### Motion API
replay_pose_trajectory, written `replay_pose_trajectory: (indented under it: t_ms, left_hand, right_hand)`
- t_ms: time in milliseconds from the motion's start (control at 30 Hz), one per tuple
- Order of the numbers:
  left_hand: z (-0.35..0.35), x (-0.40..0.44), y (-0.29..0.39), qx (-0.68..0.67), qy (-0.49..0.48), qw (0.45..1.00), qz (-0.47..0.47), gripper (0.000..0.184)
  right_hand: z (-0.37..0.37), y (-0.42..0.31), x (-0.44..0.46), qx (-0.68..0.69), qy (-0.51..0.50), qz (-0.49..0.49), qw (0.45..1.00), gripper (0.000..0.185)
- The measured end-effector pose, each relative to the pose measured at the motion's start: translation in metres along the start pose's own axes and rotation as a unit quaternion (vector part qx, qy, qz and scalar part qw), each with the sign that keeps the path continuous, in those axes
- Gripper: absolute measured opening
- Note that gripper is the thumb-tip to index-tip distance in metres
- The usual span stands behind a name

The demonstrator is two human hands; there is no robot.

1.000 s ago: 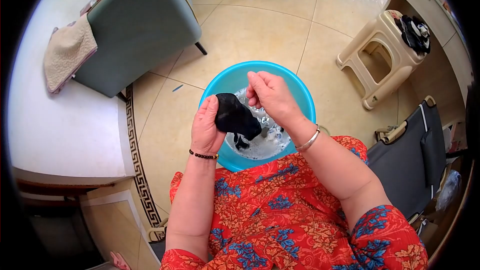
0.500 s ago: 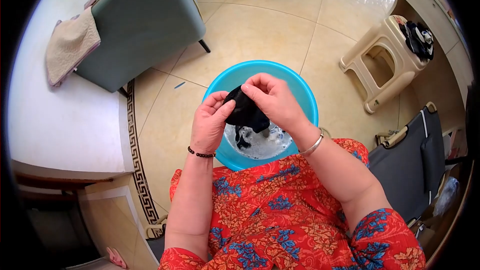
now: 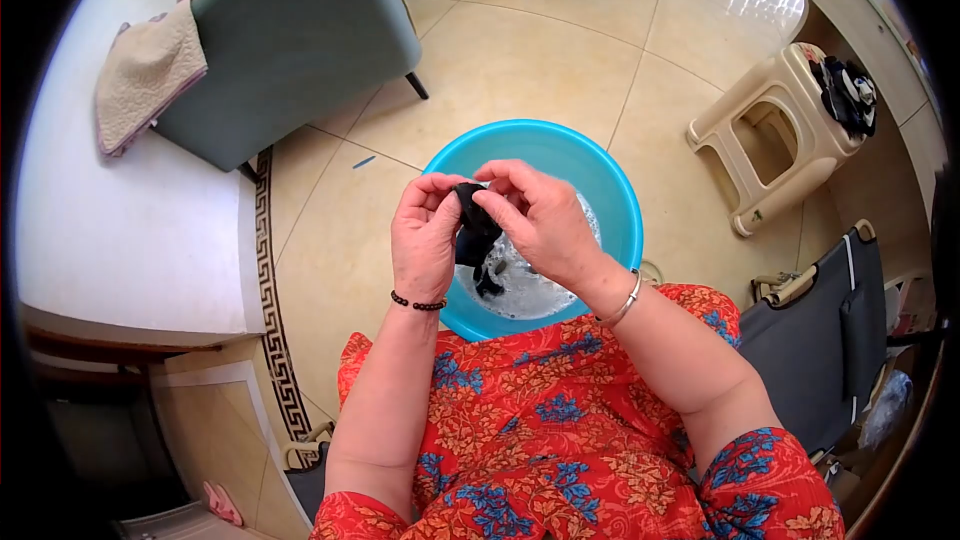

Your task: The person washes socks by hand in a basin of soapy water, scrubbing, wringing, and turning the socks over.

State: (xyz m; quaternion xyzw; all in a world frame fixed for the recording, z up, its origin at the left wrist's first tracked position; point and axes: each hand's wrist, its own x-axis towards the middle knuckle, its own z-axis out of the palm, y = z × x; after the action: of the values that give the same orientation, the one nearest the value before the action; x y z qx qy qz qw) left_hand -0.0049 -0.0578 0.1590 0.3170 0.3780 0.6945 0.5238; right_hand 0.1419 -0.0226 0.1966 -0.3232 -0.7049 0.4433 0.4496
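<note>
A small piece of wet black cloth, apparently a sock [image 3: 477,237], is pinched between my two hands above a blue basin [image 3: 624,202]. My left hand [image 3: 423,245] grips its upper left edge between thumb and fingers. On the other side, my right hand [image 3: 548,225] pinches the top edge, thumb close to the left one. The sock hangs bunched below my fingers. Sudsy water [image 3: 530,295] lies in the basin, and another dark bit of cloth [image 3: 488,285] shows at its surface, partly hidden.
To the right stands a beige plastic stool [image 3: 770,130] with dark and white cloth items [image 3: 848,95] on top. A grey folding chair [image 3: 815,340] is at my right side. A grey-green sofa [image 3: 300,40] with a beige cloth [image 3: 150,75] stands at the upper left.
My hands have drawn closer together, and the sock has gone from spread out to bunched and narrower. The view has shifted slightly.
</note>
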Motion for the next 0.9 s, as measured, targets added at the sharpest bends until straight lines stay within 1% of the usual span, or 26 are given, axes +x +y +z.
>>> replay_pose_trajectory:
  t_ms: [67, 133, 167, 233, 267, 300, 367, 400, 467, 500, 567, 600, 667, 800, 867, 900]
  left_hand:
    - [0.001, 0.0, 0.0, 0.038, -0.01, 0.999, 0.024, 0.013]
    - [0.004, -0.002, 0.001, 0.045, -0.011, 0.999, 0.028, 0.014]
    - [0.005, -0.003, 0.002, 0.053, -0.013, 0.998, 0.033, 0.014]
    - [0.005, -0.005, 0.003, 0.076, -0.026, 0.996, 0.046, 0.014]
    - [0.005, -0.005, 0.004, 0.1, -0.04, 0.992, 0.061, 0.014]
    - [0.005, -0.005, 0.003, 0.1, -0.039, 0.992, 0.061, 0.014]
    - [0.006, -0.005, 0.003, 0.101, -0.052, 0.991, 0.067, 0.013]
    - [0.006, -0.005, 0.003, 0.101, -0.052, 0.991, 0.067, 0.013]
    - [0.007, -0.005, 0.003, 0.089, -0.049, 0.993, 0.061, 0.013]
    - [0.007, -0.005, 0.002, 0.089, -0.049, 0.993, 0.061, 0.013]
    - [0.007, -0.004, 0.002, 0.074, -0.058, 0.994, 0.059, 0.012]
    - [0.006, -0.004, 0.001, 0.074, -0.058, 0.994, 0.058, 0.012]
    - [0.004, -0.004, 0.0, 0.084, -0.038, 0.994, 0.054, 0.012]
    - [0.004, -0.004, 0.0, 0.078, -0.036, 0.995, 0.054, 0.013]
    - [0.005, -0.004, 0.0, 0.083, -0.046, 0.993, 0.063, 0.012]
    - [0.005, -0.003, 0.0, 0.083, -0.046, 0.993, 0.064, 0.012]
  right_hand:
    - [-0.001, 0.002, 0.002, 0.002, 0.005, 0.01, 1.0, 0.015]
    - [-0.001, 0.008, 0.003, 0.053, -0.002, 0.028, 0.998, 0.015]
    - [-0.003, 0.009, 0.004, 0.053, -0.003, 0.029, 0.998, 0.015]
    - [-0.009, 0.003, 0.006, 0.183, -0.069, 0.16, 0.968, 0.016]
    - [-0.014, -0.003, 0.007, 0.181, -0.076, 0.181, 0.964, 0.018]
    - [-0.016, -0.001, 0.007, 0.181, -0.076, 0.182, 0.964, 0.018]
    - [-0.018, 0.003, 0.008, 0.234, -0.086, 0.231, 0.94, 0.016]
    - [-0.018, 0.007, 0.008, 0.234, -0.085, 0.231, 0.94, 0.016]
    - [-0.018, 0.013, 0.009, 0.299, -0.069, 0.244, 0.92, 0.015]
    - [-0.018, 0.011, 0.009, 0.299, -0.069, 0.244, 0.92, 0.015]
    - [-0.017, 0.005, 0.01, 0.24, -0.056, 0.223, 0.943, 0.015]
    - [-0.018, 0.002, 0.01, 0.24, -0.056, 0.223, 0.943, 0.015]
    - [-0.017, -0.004, 0.008, 0.173, -0.069, 0.166, 0.969, 0.016]
    - [-0.01, 0.004, 0.005, 0.168, -0.065, 0.152, 0.972, 0.015]
    - [-0.007, 0.006, 0.004, 0.16, -0.046, 0.118, 0.979, 0.015]
    - [-0.008, 0.006, 0.005, 0.161, -0.046, 0.118, 0.979, 0.015]
